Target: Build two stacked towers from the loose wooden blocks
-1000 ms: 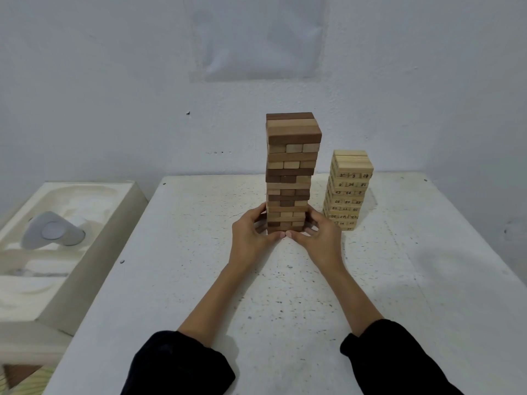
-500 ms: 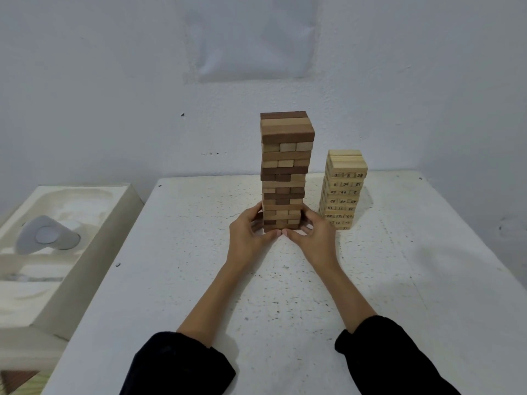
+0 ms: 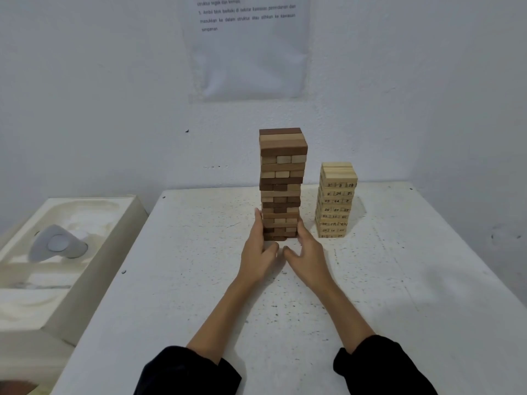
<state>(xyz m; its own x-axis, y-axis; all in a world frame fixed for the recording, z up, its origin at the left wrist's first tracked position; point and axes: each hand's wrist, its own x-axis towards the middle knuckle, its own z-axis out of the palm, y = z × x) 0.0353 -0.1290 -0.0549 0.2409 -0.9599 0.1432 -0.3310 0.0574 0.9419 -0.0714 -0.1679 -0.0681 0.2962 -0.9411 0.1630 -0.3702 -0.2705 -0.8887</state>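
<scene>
1. Plainly, a speckled white surface (image 3: pixel 199 280) meets a white wall (image 3: pixel 85 81); a printed sheet (image 3: pixel 248 52) hangs at 12 o'clock.
2. At 9 o'clock, a pale moulded box (image 3: pixel 102 269) holds a grey rounded piece (image 3: pixel 58 246).
3. Centre stands the tall brown tower (image 3: pixel 282 172), the short numbered tower (image 3: pixel 336 201) just beside at 3 o'clock.
4. Fingers straight, the left grip (image 3: pixel 258 252) and right grip (image 3: pixel 309 252) press flat against the tall tower's base.

White wall (image 3: pixel 114 81) at back, w/ printed sheet (image 3: pixel 248 52) in clear sleeve, top centre. White speckled desk (image 3: pixel 199 280) against it. Left, just beside desk: pale moulded tray (image 3: pixel 94 275) w/ grey rounded item (image 3: pixel 58 246) inside.
</scene>
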